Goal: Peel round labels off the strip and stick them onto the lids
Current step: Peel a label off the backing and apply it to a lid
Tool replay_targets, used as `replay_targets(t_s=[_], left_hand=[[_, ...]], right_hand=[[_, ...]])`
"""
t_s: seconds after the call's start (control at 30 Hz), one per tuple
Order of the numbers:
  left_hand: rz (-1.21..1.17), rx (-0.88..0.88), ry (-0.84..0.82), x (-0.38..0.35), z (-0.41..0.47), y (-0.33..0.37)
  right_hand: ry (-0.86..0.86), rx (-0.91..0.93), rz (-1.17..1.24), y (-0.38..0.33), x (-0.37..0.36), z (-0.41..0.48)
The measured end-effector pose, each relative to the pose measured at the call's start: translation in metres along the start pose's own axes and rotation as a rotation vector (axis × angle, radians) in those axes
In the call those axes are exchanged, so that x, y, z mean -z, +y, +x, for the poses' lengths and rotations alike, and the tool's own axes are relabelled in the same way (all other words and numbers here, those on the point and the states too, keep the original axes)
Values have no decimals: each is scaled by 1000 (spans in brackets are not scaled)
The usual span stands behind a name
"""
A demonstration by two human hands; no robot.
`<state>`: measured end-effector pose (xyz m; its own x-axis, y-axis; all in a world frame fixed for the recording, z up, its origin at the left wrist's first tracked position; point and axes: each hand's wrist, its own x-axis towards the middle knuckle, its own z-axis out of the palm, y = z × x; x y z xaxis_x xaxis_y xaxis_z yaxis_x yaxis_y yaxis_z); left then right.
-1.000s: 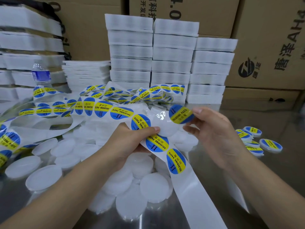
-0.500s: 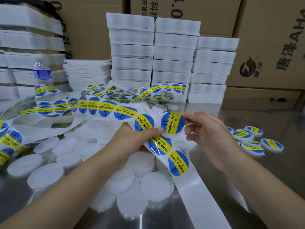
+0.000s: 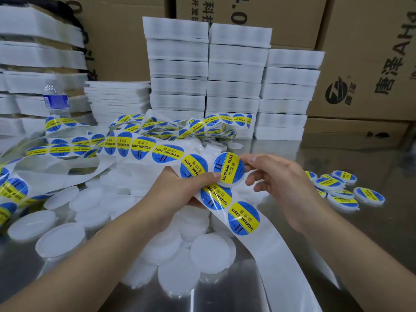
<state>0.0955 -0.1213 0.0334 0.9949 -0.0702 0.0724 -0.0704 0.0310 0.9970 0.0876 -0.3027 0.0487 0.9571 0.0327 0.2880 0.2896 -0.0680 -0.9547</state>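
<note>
Closest to the camera, at the bottom centre of the frame, a heap of bare white lids (image 3: pixel 210 253) lies on the shiny steel tabletop (image 3: pixel 371 226), with more spread out toward the lower left. Across them runs the label strip (image 3: pixel 243 218), its empty backing trailing off to the lower right.

Just above the heap, in the middle of the frame, the left hand (image 3: pixel 180 190) grips the strip, with the thumb clamped on top of it and the fingers curled beneath. The thumb tip also touches the lower left edge of the labelled lid (image 3: pixel 229 169). This lid is held up at frame centre, face toward the camera (the blue-and-yellow sticker reads "SOLDERING PASTE"). The right hand (image 3: pixel 283 183) pinches the lid's right edge between the index finger above and the thumb below, with the other fingers loosely curled.

At mid right, well apart from the hands, a small cluster of finished lids (image 3: pixel 342 199) lies label up on the table. Behind the hands the strip loops in a tangled pile toward the left edge.

Further back stand stacks of white foam trays (image 3: pixel 234 70), with a water bottle (image 3: pixel 55 100) at the left. Cardboard boxes (image 3: pixel 371 64) with printed characters fill the top of the frame.
</note>
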Motion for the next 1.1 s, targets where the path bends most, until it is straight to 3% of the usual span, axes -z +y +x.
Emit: replay_targets(t_s=[0.17, 0.3, 0.37, 0.43, 0.5, 0.63, 0.87, 1.0, 1.1], left_hand=[[19, 4, 18, 0, -2, 1], [32, -1, 45, -2, -2, 1], [14, -24, 51, 0, -1, 2], [-8, -45, 32, 2, -1, 4], [-13, -61, -13, 3, -2, 5], [35, -95, -129, 1, -6, 3], [81, -134, -280, 2, -9, -1], [45, -115, -374, 2, -11, 1], [-80, -25, -326, -1, -10, 5]], right_hand=[[15, 33, -92, 0, -2, -2], [274, 225, -416, 6, 1, -5], [369, 275, -412, 6, 5, -5], [329, 262, -292, 1, 5, -4], [184, 231, -207, -2, 1, -4], [-36, 190, -249, 7, -9, -9], [-25, 260, -307, 17, -13, -11], [116, 291, -344, 15, -9, -7], [215, 291, -370, 16, -2, -1]])
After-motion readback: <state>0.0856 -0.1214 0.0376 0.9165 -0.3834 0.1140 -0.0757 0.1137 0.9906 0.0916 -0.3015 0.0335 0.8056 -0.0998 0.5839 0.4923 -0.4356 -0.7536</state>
